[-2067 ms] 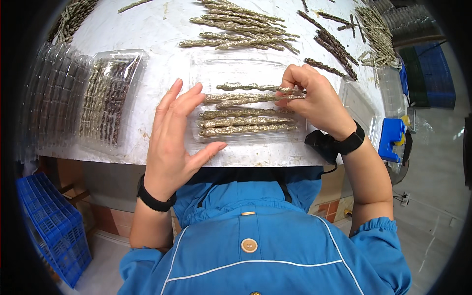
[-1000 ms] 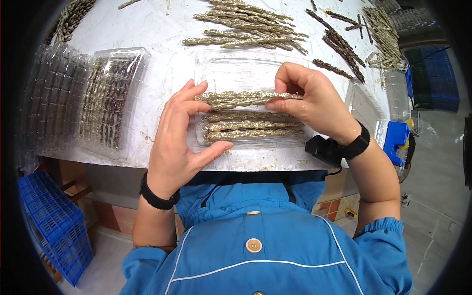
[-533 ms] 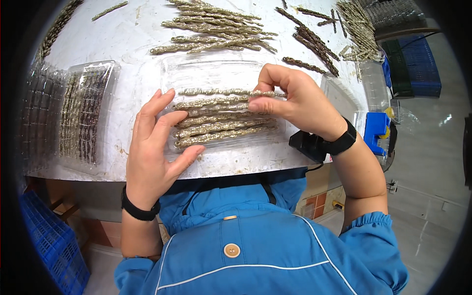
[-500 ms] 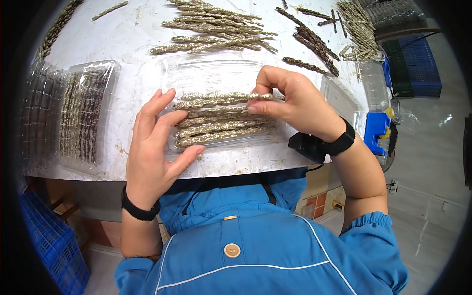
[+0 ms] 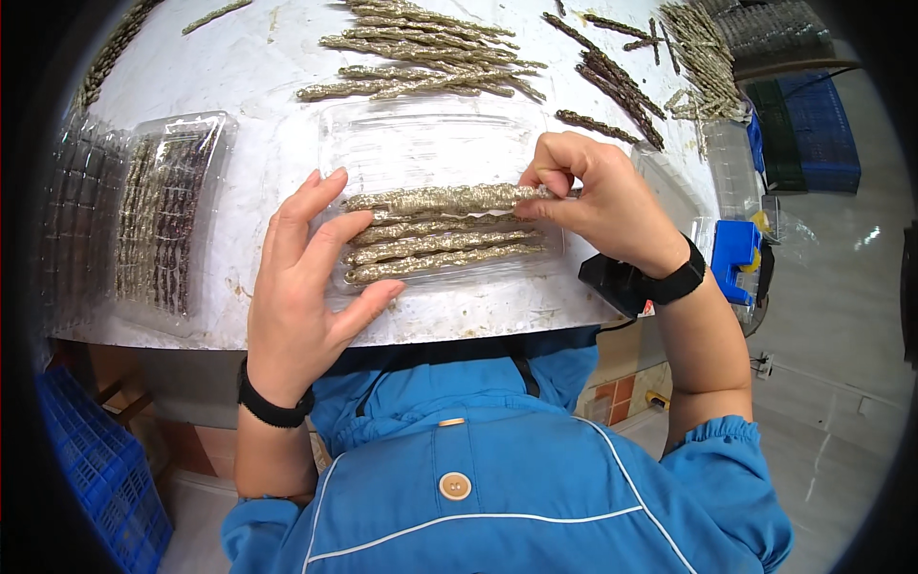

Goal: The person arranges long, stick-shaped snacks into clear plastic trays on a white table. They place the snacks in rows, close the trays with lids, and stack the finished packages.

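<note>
Laying gold sticks (image 5: 440,199) in the clear tray (image 5: 507,270), seemingly, I pinch their ends with my right hand (image 5: 604,196). My left hand (image 5: 301,268) spreads at the tray's left; settling them likely comes next.

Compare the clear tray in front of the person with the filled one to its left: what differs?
Contents: the front tray shows only gold sticks, while the left tray shows gold sticks beside dark sticks.
Pose: the front tray's long side runs across the view; the left tray's runs roughly up and down it.
Both trays are clear plastic and lie on the table.
</note>
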A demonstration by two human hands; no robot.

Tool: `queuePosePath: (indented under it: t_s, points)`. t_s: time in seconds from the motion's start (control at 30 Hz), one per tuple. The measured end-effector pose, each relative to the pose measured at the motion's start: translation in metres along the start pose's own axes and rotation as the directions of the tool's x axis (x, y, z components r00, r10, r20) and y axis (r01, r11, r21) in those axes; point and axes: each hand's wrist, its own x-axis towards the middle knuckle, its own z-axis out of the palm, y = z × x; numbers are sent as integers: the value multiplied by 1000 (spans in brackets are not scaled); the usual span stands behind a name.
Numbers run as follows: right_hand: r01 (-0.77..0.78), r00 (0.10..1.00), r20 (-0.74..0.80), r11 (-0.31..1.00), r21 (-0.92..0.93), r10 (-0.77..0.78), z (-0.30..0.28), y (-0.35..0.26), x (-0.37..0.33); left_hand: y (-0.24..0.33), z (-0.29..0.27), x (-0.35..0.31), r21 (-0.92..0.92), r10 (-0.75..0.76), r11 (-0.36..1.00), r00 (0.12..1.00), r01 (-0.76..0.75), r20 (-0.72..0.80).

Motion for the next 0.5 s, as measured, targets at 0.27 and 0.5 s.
queuePosePath:
  t_s: [0.27,0.5]
  points:
    - [65,998,-14,996,-69,-66,11,3,9,1,-1,1,-9,1,1000,1000,-1,4]
    - [50,999,30,984,-171,-45,5,1,6,1,0,2,-13,3,1000,1000,-3,3]
